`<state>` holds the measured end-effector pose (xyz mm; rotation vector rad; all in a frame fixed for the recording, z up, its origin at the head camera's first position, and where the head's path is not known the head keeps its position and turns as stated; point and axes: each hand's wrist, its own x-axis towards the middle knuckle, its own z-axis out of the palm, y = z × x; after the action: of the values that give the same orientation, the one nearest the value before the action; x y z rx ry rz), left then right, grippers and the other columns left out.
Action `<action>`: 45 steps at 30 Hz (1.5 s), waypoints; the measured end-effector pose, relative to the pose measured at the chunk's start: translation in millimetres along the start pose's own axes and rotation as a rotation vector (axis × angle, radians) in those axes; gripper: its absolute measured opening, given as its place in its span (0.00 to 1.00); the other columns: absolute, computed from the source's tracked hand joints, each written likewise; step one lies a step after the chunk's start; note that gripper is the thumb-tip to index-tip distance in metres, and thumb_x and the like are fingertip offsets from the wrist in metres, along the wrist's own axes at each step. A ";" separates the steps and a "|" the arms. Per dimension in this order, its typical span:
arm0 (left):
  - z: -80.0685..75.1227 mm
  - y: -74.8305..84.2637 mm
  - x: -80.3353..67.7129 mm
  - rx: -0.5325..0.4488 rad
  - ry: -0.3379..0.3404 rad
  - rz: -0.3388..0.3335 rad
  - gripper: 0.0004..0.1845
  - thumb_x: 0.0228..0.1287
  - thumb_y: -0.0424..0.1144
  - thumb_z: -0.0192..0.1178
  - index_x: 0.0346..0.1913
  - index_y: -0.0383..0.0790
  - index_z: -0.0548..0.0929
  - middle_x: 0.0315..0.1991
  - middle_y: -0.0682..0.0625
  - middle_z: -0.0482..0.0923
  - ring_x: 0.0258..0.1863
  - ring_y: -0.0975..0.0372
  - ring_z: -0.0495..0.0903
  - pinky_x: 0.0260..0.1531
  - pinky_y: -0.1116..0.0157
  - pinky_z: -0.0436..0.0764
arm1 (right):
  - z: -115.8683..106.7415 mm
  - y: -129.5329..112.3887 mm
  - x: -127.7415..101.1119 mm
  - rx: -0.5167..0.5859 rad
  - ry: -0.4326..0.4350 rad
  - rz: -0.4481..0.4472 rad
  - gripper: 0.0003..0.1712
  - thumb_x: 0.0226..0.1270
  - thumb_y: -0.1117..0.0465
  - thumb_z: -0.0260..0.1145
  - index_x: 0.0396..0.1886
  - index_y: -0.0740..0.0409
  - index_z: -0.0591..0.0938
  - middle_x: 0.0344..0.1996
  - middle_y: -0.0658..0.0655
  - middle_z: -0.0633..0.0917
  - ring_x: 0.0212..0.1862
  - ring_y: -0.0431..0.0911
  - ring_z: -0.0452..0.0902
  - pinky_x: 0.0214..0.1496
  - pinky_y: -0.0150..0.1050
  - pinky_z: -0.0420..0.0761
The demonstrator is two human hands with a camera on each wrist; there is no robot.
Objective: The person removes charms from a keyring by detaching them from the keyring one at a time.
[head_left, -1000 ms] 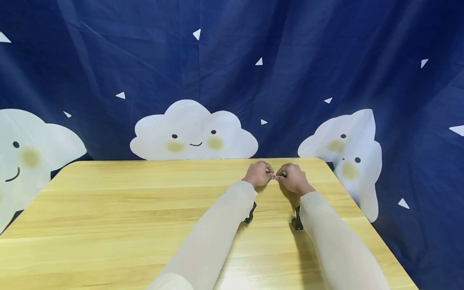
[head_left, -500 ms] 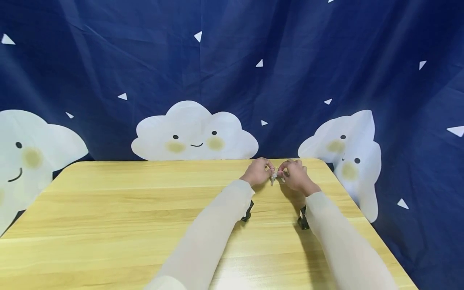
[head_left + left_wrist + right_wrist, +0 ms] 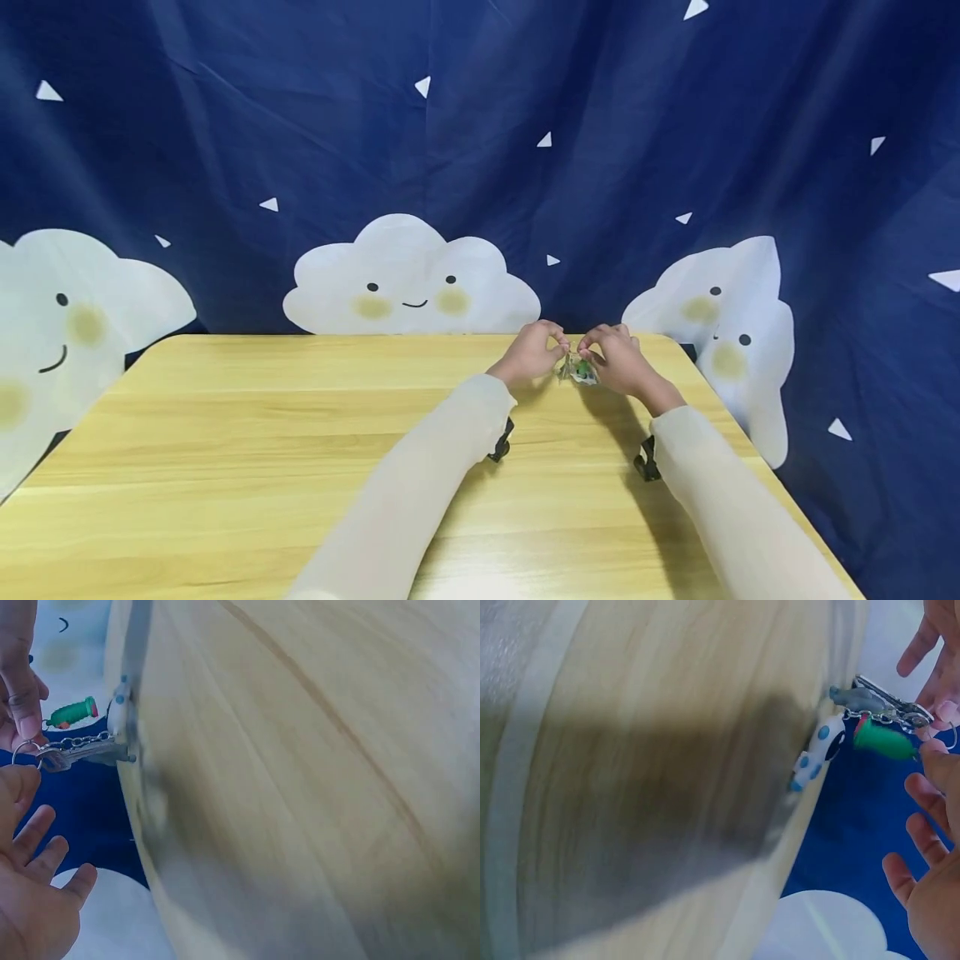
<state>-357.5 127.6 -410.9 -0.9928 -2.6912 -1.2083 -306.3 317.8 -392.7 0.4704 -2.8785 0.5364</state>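
Near the far right edge of the table, my left hand (image 3: 528, 354) and right hand (image 3: 621, 360) meet at a small bunch of keys. Thumb and finger of each hand pinch a metal key ring (image 3: 953, 735), seen in both wrist views. From it hang metal keys (image 3: 64, 757) and a short chain (image 3: 86, 740). A green charm with a red end (image 3: 883, 740) dangles beside them. At the chain's end is a white figure with blue spots (image 3: 821, 746), close to or on the tabletop; I cannot tell which. The remaining fingers of both hands are spread loosely.
A pale wooden table (image 3: 262, 433) with rounded corners spreads out below both arms. Behind it hangs a dark blue curtain (image 3: 480, 150) printed with white clouds and triangles. Dark wrist cameras (image 3: 648, 460) sit under the sleeves.
Both hands have risen slightly, and my right forearm has shifted right. The keys and green charm, mostly covered by the fingers before, now hang visible below them. The head view has shifted a little.
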 end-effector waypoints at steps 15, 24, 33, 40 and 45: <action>-39.8 -5.3 -34.0 -0.052 0.134 0.086 0.06 0.73 0.37 0.63 0.44 0.38 0.88 0.61 0.44 0.80 0.67 0.52 0.73 0.71 0.56 0.67 | 1.4 -39.2 5.3 0.080 0.207 -0.223 0.03 0.73 0.62 0.66 0.39 0.58 0.84 0.44 0.58 0.87 0.52 0.59 0.72 0.50 0.57 0.68; -62.2 3.5 -60.2 -0.112 0.301 0.121 0.08 0.72 0.36 0.63 0.45 0.36 0.88 0.53 0.48 0.85 0.58 0.54 0.77 0.59 0.53 0.75 | -1.0 -71.4 4.7 0.138 0.298 -0.290 0.05 0.73 0.61 0.66 0.42 0.58 0.84 0.44 0.57 0.86 0.51 0.58 0.73 0.50 0.55 0.69; -90.1 4.3 -90.6 -0.171 0.400 0.130 0.08 0.75 0.37 0.61 0.48 0.39 0.88 0.49 0.49 0.86 0.54 0.58 0.81 0.53 0.53 0.82 | 0.3 -116.4 7.4 0.225 0.401 -0.436 0.04 0.70 0.67 0.69 0.42 0.61 0.84 0.39 0.56 0.87 0.44 0.53 0.77 0.48 0.49 0.74; -110.8 7.9 -114.1 -0.185 0.455 0.169 0.08 0.75 0.36 0.61 0.48 0.38 0.88 0.43 0.49 0.88 0.44 0.61 0.85 0.47 0.60 0.84 | 3.6 -148.1 6.3 0.309 0.472 -0.488 0.05 0.68 0.67 0.70 0.42 0.61 0.85 0.37 0.56 0.88 0.43 0.51 0.80 0.46 0.46 0.79; -124.0 9.7 -127.6 -0.154 0.474 0.185 0.08 0.73 0.35 0.62 0.48 0.36 0.87 0.39 0.50 0.88 0.40 0.62 0.85 0.46 0.62 0.84 | 6.7 -164.1 5.7 0.359 0.507 -0.512 0.05 0.68 0.69 0.70 0.42 0.62 0.86 0.36 0.56 0.88 0.41 0.49 0.81 0.45 0.47 0.81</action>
<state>-278.1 -20.9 -352.7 -0.8178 -2.1264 -1.4147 -257.1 168.5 -345.0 0.9319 -2.0780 0.9176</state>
